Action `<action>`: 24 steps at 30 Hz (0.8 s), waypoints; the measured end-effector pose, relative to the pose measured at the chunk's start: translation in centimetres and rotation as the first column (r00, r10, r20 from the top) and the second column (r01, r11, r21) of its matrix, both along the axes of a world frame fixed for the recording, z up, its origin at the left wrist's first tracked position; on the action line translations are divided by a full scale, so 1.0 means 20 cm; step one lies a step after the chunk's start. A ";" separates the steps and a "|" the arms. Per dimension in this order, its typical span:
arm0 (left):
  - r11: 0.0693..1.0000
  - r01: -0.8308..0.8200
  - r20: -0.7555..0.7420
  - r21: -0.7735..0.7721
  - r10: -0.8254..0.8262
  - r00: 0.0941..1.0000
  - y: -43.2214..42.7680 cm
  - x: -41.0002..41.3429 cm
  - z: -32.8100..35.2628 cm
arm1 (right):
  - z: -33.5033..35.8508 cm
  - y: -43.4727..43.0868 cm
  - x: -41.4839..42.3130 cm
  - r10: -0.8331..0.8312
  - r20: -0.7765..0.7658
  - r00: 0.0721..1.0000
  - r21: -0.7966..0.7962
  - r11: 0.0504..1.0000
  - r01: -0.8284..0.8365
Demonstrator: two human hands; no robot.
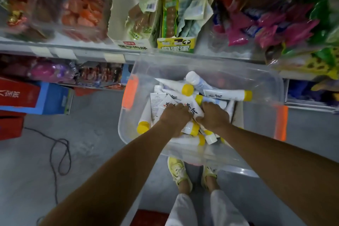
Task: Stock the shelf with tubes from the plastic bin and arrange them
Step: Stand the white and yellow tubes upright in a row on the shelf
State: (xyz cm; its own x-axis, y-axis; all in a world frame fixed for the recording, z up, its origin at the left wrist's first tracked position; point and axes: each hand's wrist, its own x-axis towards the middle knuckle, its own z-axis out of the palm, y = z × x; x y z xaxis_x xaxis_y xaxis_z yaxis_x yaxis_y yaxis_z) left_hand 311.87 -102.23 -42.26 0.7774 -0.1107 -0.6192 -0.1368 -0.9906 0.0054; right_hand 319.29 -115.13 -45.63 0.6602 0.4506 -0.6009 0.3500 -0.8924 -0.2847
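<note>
Clear plastic bin (pixel 260 86) holds white tubes (pixel 224 95); left hand (pixel 175 115) and right hand (pixel 213 116) both clasp one tube (pixel 192 109).

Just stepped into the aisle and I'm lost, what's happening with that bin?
A person is reaching both hands into a clear plastic bin of white tubes with yellow caps, standing in front of snack shelves. The left hand and right hand are closing on the same tube in the middle of the pile. No tube is out of the bin, and none shows on the shelves.
</note>
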 end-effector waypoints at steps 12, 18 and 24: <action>0.805 -0.506 0.028 -0.311 0.539 0.842 0.06 -0.11 0.52 | 0.65 -0.06 0.07 -0.267 -0.254 0.930 0.344 0.873 0.345; 0.338 -0.642 -0.091 -0.688 0.837 0.539 0.07 -0.12 0.95 | 1.20 -0.07 0.03 -0.278 -0.492 0.825 0.417 0.757 0.504; 0.270 -0.566 -0.067 -0.779 0.861 0.504 0.05 -0.09 1.33 | 1.64 -0.11 0.00 -0.324 -0.530 0.783 0.498 0.629 0.597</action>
